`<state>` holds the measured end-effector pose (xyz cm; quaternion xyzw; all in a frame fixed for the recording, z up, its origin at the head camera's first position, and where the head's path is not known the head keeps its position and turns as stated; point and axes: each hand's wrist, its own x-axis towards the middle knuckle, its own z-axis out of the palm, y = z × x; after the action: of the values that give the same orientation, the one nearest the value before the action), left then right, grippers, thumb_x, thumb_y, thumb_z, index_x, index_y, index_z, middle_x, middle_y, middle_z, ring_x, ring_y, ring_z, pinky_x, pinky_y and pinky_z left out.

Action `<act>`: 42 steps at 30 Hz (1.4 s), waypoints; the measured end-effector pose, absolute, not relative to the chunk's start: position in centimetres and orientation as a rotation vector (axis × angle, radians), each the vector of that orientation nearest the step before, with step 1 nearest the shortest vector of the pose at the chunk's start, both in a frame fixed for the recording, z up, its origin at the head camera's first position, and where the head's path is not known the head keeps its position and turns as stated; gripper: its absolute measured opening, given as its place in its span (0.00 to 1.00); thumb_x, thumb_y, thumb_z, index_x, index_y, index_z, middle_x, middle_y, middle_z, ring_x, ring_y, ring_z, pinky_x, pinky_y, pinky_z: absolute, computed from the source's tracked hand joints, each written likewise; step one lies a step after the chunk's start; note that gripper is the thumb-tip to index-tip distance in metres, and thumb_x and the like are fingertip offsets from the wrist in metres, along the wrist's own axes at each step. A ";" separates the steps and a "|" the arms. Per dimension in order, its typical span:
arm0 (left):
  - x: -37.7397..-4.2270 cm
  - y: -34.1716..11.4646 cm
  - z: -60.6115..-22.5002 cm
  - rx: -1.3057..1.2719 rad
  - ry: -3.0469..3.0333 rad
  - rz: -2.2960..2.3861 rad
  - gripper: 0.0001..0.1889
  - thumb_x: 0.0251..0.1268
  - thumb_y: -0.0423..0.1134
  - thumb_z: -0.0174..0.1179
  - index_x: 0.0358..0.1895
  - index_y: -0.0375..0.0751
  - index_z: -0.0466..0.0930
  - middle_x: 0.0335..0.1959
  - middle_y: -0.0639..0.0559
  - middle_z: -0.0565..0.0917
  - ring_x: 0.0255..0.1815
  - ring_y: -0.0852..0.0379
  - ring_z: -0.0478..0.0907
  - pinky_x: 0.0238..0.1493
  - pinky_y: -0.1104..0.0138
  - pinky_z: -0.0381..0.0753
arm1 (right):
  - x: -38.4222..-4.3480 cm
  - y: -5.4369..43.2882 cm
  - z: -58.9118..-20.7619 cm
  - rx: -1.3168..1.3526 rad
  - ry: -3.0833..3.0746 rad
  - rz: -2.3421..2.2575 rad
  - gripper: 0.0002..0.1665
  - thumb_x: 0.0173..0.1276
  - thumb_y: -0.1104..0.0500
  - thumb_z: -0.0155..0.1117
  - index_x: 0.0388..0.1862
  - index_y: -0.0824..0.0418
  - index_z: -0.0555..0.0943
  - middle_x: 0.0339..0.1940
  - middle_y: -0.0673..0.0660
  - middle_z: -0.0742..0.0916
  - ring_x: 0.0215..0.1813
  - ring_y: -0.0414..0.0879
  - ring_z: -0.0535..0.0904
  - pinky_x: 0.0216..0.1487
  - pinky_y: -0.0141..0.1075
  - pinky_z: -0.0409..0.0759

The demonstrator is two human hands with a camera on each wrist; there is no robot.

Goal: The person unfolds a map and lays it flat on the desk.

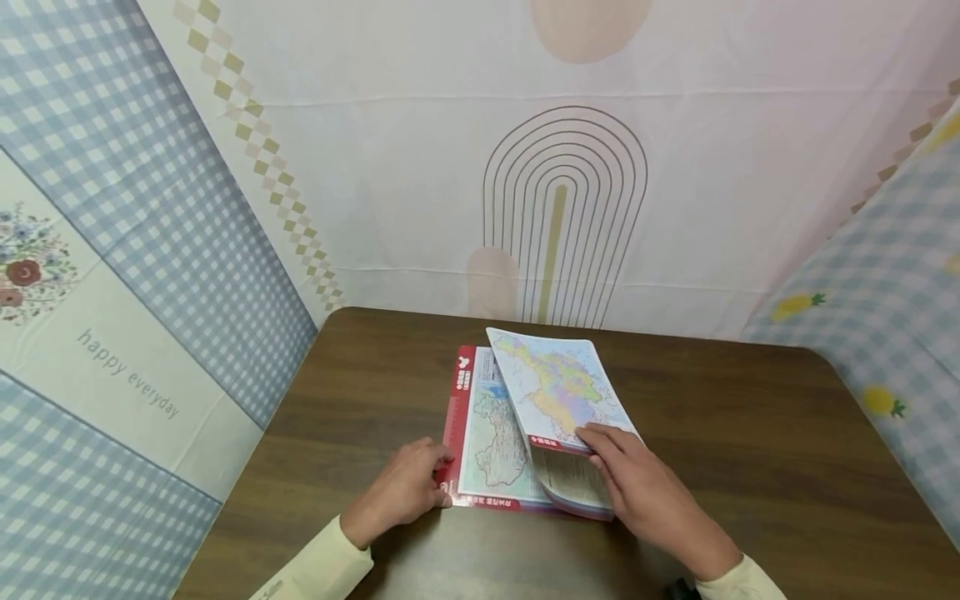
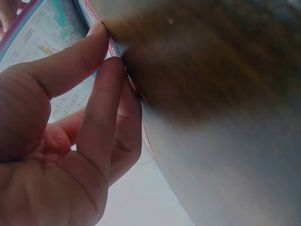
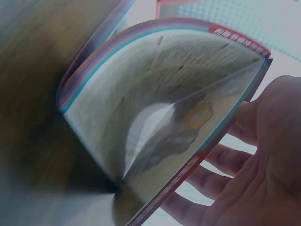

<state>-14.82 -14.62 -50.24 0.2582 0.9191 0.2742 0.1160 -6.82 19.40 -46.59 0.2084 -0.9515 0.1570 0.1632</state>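
Note:
Laminated map sheets (image 1: 487, 450) with a red border lie on the wooden table in the head view. A second map (image 1: 555, 383) in pastel colours is folded over their right part. My right hand (image 1: 637, 483) pinches the near right edge of this folded map, fingers on its upper face and thumb below. In the right wrist view the curved inner side (image 3: 141, 75) shows printed text and coloured layered edges. At the left border, the bent fingertips and thumb of my left hand (image 1: 405, 483) touch the edge, set apart along it. The left wrist view shows the same contact.
The brown wooden table (image 1: 360, 367) extends around the maps on both sides. A pale patterned cloth (image 1: 405, 183) hangs behind it, and blue checked cloth (image 1: 210, 233) hangs at the left. More checked cloth (image 1: 847, 333) with yellow fruit hangs at the right.

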 end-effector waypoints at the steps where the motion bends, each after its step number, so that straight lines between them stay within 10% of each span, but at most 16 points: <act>1: -14.8 -14.6 -50.2 0.760 2.691 0.807 0.27 0.47 0.36 0.85 0.53 0.35 0.86 0.40 0.50 0.82 0.37 0.59 0.73 0.38 0.67 0.76 | -6.7 19.8 -46.7 0.583 -2.711 0.454 0.26 0.74 0.66 0.68 0.70 0.58 0.79 0.66 0.59 0.85 0.66 0.55 0.82 0.58 0.53 0.85; 11: -14.7 -14.7 -50.0 0.750 2.695 0.802 0.26 0.48 0.36 0.85 0.53 0.35 0.86 0.39 0.50 0.82 0.36 0.59 0.72 0.37 0.68 0.76 | -5.8 22.2 -47.9 0.503 -2.678 0.485 0.26 0.73 0.71 0.67 0.68 0.57 0.80 0.60 0.53 0.86 0.60 0.50 0.83 0.55 0.51 0.84; 20: -14.4 -14.9 -49.8 0.709 2.683 0.808 0.29 0.49 0.35 0.84 0.56 0.34 0.86 0.40 0.50 0.82 0.38 0.56 0.73 0.40 0.63 0.76 | -6.1 23.6 -46.2 0.548 -2.574 0.512 0.26 0.71 0.74 0.67 0.66 0.60 0.81 0.56 0.52 0.87 0.57 0.47 0.83 0.63 0.21 0.68; 42: -14.5 -19.7 -49.7 0.508 2.736 0.787 0.28 0.50 0.32 0.83 0.58 0.34 0.87 0.36 0.52 0.81 0.35 0.57 0.73 0.38 0.64 0.77 | -1.2 30.2 -43.4 0.371 -2.633 0.540 0.28 0.78 0.72 0.59 0.72 0.55 0.78 0.59 0.51 0.86 0.58 0.19 0.72 0.53 0.13 0.68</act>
<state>-14.49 -19.73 -49.67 0.1741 0.9388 0.2701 0.1243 -1.16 30.19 -43.40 0.1337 -0.9482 0.1943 0.2127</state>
